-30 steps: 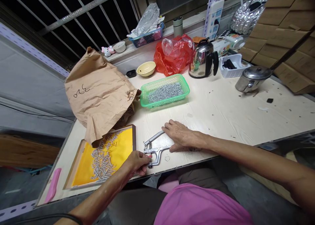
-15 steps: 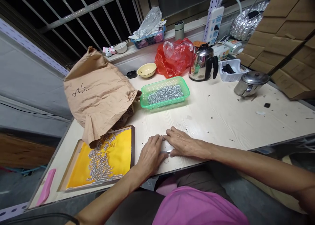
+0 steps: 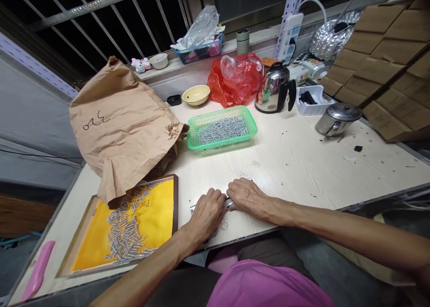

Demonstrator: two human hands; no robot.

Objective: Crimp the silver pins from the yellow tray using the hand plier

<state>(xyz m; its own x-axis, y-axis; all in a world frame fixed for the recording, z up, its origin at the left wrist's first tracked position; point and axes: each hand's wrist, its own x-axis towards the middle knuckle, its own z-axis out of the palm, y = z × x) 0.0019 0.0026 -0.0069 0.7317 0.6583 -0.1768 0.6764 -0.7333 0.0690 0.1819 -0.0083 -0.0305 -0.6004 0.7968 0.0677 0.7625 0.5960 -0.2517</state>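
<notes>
Close to the front edge of the table, my left hand point(image 3: 208, 212) and my right hand point(image 3: 247, 199) are almost touching. Both have curled fingers on a thin, silvery metal strip point(image 3: 229, 202). One end of it sticks out to the left of my left hand; most of its length is hidden under the fingers. Left of my hands lies a shallow tray point(image 3: 175, 204) with a yellow lining, scattered with small metal pins point(image 3: 126, 237). Beyond my hands, a green plastic basket point(image 3: 221, 146) holds many similar small metal pieces point(image 3: 224, 130).
A large brown paper bag point(image 3: 124, 127) leans over the tray's back edge. A pink-handled object point(image 3: 38, 271) lies at the far left. Along the back stand a yellow bowl point(image 3: 196, 95), red plastic bag point(image 3: 231, 80), kettle point(image 3: 273, 89), white tray point(image 3: 314, 107) and lidded metal cup point(image 3: 336, 121).
The strip's left end now shows beyond my left hand, and less of the strip shows between my hands. My hands stay close together. The whole view has shifted slightly.
</notes>
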